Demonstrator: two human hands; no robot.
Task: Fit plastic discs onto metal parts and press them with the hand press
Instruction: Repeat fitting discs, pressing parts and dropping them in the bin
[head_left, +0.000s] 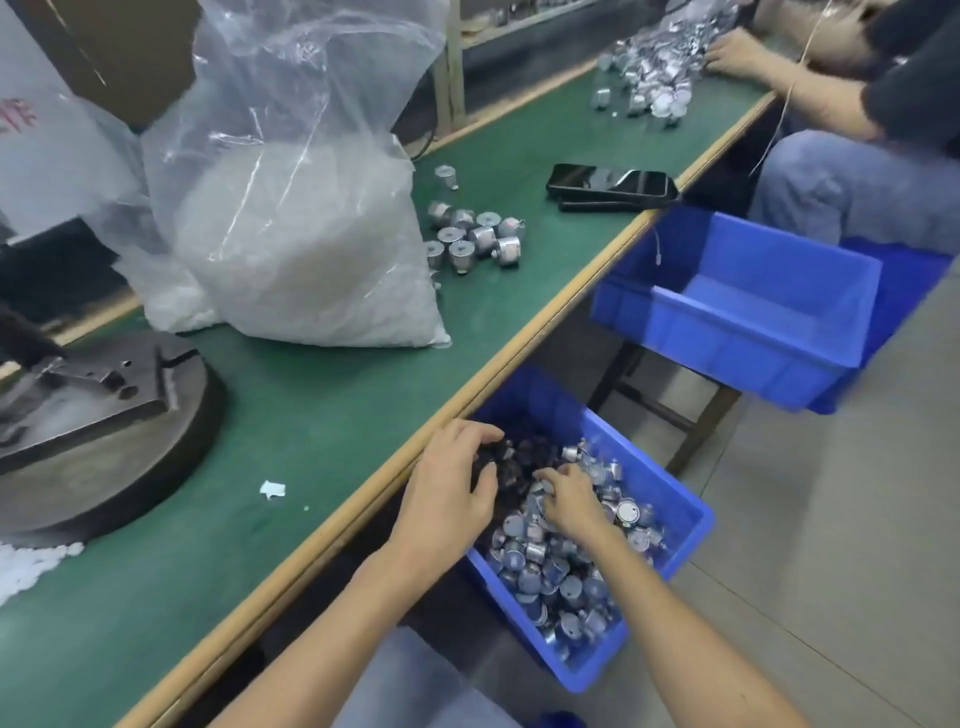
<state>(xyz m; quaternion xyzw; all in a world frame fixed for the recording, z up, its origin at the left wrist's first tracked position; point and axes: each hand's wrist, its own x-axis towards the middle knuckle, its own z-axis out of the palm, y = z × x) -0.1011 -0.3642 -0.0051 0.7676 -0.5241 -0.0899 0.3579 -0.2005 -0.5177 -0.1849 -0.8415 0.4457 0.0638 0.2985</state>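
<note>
your left grip (452, 480) and right grip (569, 499) both reach with curled fingers into the metal parts (545, 566) heaped in the blue bin (693, 525) at lower centre, just below the counter (337, 395) edge. whether either holds a part, you cannot tell. the bag of plastic discs (291, 249) sits upper left on the counter, with the hand press (104, 457) at far left.

Two blue bins: near bin (693, 519), far bin (727, 358); one bag (311, 78) of discs (311, 270), one phone (613, 182), one press (104, 415). On the mat (337, 415), nine metal parts (475, 239) cluster and a tenth part (445, 175) lies apart; binned ones are uncountable. Three hands: left hand (452, 483), right hand (569, 499), another person's hand (735, 52).
</note>
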